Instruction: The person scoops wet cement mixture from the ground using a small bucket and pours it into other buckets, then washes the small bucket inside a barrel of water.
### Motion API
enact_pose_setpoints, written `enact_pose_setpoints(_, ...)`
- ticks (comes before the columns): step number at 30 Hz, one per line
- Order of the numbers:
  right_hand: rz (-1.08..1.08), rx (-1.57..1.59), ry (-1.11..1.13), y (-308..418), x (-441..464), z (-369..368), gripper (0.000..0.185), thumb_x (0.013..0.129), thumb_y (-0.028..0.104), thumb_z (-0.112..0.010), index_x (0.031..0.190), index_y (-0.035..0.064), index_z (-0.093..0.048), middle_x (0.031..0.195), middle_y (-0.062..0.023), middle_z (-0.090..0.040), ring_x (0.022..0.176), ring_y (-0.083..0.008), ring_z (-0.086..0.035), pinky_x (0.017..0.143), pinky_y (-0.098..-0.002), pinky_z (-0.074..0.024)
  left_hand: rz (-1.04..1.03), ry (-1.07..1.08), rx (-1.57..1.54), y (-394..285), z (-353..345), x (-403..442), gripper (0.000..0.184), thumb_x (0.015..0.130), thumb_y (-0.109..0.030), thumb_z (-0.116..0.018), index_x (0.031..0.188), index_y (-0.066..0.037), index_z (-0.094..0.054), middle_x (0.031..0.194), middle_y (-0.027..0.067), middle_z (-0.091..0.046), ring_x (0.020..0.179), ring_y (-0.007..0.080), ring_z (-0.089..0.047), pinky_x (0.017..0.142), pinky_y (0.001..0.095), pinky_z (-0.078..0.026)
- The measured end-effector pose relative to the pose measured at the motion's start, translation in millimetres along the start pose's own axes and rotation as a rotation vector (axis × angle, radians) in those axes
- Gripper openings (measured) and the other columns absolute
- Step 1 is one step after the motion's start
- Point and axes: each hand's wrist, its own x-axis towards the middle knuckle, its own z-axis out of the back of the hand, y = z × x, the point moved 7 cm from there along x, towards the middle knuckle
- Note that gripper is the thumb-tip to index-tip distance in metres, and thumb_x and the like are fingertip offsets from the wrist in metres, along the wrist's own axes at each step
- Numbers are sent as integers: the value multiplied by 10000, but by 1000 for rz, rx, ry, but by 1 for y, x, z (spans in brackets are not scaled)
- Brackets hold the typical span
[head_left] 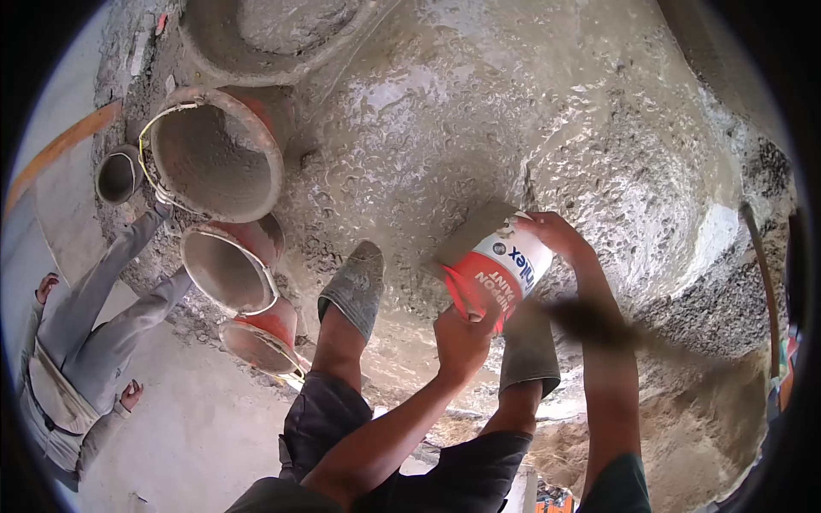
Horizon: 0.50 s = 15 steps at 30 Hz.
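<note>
A red and white paint bucket (506, 269) with printed lettering is tipped over on its side between my boots and the wet grey mortar (410, 162). Its far end is coated grey, and I cannot tell if mix is running out. My left hand (466, 340) is closed on the bucket's near red edge. Higher up, my right hand (560, 238) grips the white end on the right. A grey-caked boot (355, 286) stands in the mortar left of the bucket; the other boot (530, 350) is partly behind it.
Several mortar-caked buckets stand at the left, including a large one (272, 154) and a smaller one (190, 265). A wide tub (291, 79) is at the top. Another person (85, 368) stands at far left. Gravel and sand (684, 427) lie at right. A dark blur (590, 325) crosses near my right forearm.
</note>
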Motion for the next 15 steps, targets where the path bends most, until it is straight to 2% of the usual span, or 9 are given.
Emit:
enact_pose_setpoints(2, -48, 256, 82, -26, -6, -1, 574, 922, 547, -550, 1112, 23, -685, 965, -101, -725, 881, -182, -680, 788, -355, -534, -72, 66, 148, -35, 16, -19, 175, 857, -127, -706, 966, 8, -682, 784, 77, -714, 680, 100, -649, 594, 294, -486)
enact_pose_setpoints(3, -50, 342, -15, 4, -35, -11, 603, 930, 563, -526, 1160, 21, -660, 1015, -110, -716, 917, -195, -676, 826, -360, -529, -99, 106, 240, -44, 28, -28, 187, 850, -138, -708, 973, 0, -682, 776, 89, -714, 677, 116, -663, 600, 295, -491)
enact_pose_setpoints(6, -227, 1001, 146, -24, -25, -64, 755, 915, 661, -455, 1322, 33, -550, 1223, -169, -644, 1068, -279, -643, 968, -419, -492, -133, 163, 529, -107, 74, -47, 213, 823, -177, -719, 978, -35, -686, 751, 114, -702, 658, 189, -687, 610, 305, -506)
enact_pose_setpoints(7, -231, 1110, 176, -14, -28, -79, 746, 917, 648, -455, 1328, 32, -543, 1234, -169, -638, 1079, -283, -636, 973, -420, -490, -136, 182, 620, -124, 90, -52, 220, 813, -191, -724, 977, -48, -688, 743, 121, -696, 649, 217, -692, 611, 309, -510)
enact_pose_setpoints(10, -126, 1260, 268, 30, -31, -134, 721, 923, 610, -454, 1344, 29, -523, 1264, -168, -618, 1112, -296, -615, 988, -423, -481, -423, 120, 633, -165, 134, -61, 203, 771, -244, -706, 883, -79, -670, 642, 146, -638, 612, 351, -643, 573, 419, -507)
enact_pose_setpoints(11, -96, 1307, 301, 44, -33, -154, 713, 925, 597, -454, 1350, 28, -516, 1275, -168, -611, 1123, -300, -609, 993, -424, -479, -422, 155, 699, -176, 149, -60, 214, 760, -244, -710, 893, -82, -668, 693, 146, -655, 636, 345, -652, 595, 424, -515)
enact_pose_setpoints(15, 27, 1500, 444, 101, -29, -232, 682, 933, 546, -453, 1371, 25, -489, 1316, -167, -584, 1166, -317, -581, 1013, -428, -468, -523, 59, 738, -251, 225, -49, 208, 722, -194, -733, 861, -55, -666, 758, 161, -666, 659, 350, -655, 618, 414, -518)
